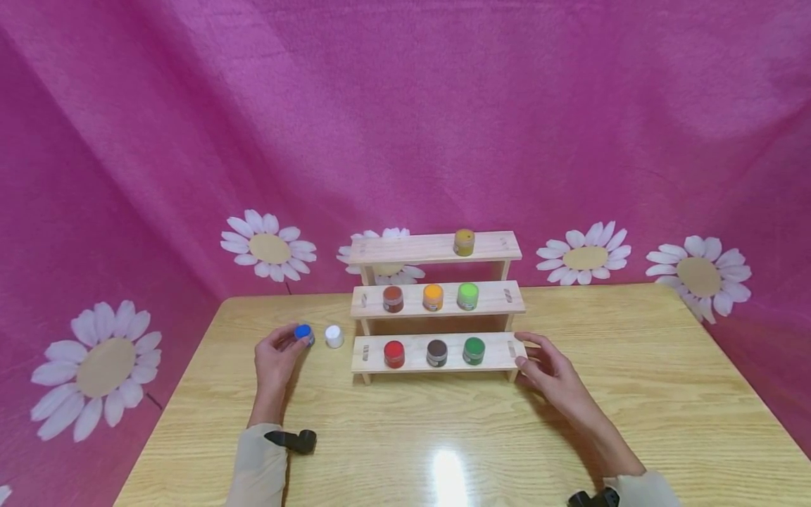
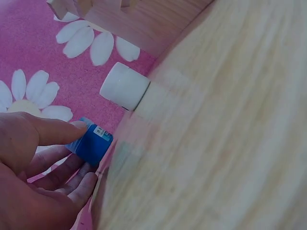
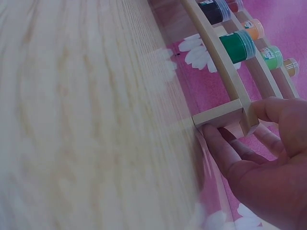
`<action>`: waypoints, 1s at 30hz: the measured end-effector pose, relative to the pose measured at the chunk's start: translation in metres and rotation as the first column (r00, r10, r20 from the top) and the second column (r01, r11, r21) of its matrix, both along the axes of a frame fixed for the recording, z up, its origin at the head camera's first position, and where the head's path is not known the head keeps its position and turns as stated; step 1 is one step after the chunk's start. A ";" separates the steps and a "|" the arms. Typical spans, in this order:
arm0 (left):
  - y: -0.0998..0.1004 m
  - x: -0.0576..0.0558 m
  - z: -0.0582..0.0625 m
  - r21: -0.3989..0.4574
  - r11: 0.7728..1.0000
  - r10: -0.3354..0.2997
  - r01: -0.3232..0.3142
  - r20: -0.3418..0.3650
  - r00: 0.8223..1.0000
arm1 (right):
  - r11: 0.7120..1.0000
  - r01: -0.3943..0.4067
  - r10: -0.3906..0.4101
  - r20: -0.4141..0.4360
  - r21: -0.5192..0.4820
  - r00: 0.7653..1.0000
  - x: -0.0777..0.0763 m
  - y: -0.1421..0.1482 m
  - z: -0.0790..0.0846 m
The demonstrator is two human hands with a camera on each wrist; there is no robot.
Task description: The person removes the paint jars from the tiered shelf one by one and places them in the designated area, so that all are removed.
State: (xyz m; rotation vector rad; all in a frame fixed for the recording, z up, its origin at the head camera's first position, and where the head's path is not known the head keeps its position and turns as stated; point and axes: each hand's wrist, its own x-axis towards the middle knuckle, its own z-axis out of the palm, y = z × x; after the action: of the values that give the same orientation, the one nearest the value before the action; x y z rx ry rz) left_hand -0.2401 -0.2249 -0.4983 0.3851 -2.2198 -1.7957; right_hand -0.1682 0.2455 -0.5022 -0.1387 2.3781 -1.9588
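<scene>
On the left of the table, my left hand (image 1: 277, 358) pinches a blue paint jar (image 2: 93, 143) between thumb and fingers. Right beside it stands a white paint jar (image 1: 334, 336). My right hand (image 1: 557, 377) holds the right end of a three-step wooden rack (image 1: 370, 360), thumb and fingers around the end of the lowest step. On that step stand a red jar (image 1: 394, 354), a dark brown jar (image 1: 437, 353) and a dark green jar (image 1: 474, 351). Above are a reddish-brown jar (image 1: 393, 299), an orange jar (image 1: 434, 297) and a light green jar (image 1: 468, 296).
An ochre jar (image 1: 464, 243) is on the top step, toward its right end. The rack stands toward the back of the wood-grain table (image 1: 355, 436). Behind the table hangs a pink cloth (image 1: 405, 127) with large white daisies.
</scene>
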 end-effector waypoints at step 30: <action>0.007 0.005 0.029 -0.080 0.996 -0.059 0.050 -0.119 0.991 | 1.000 -0.008 0.008 -0.028 -0.008 1.000 0.000 0.001 -0.001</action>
State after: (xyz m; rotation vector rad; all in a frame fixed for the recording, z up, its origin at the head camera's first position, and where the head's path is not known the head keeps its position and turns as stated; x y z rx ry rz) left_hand -0.2354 -0.2183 -0.4698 0.1958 -2.2264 -1.7059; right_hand -0.1679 0.2462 -0.5035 -0.1765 2.3832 -1.9758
